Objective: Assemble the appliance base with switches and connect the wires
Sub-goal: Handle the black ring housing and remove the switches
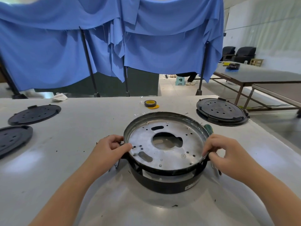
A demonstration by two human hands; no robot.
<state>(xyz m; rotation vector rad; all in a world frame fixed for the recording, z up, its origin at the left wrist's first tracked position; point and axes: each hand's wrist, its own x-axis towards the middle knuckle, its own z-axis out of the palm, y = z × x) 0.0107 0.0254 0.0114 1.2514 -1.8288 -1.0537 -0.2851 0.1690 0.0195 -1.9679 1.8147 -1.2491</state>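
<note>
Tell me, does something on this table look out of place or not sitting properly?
Yes. The metal plate sits tilted on the black base, its far rim higher than the near rim, while the left hand and right hand hold its edges. Small dark specks lie scattered on the white table.

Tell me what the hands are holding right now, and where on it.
Both hold the round appliance base by its metal rim: the left hand pinches the left edge, the right hand grips the right edge.
</note>
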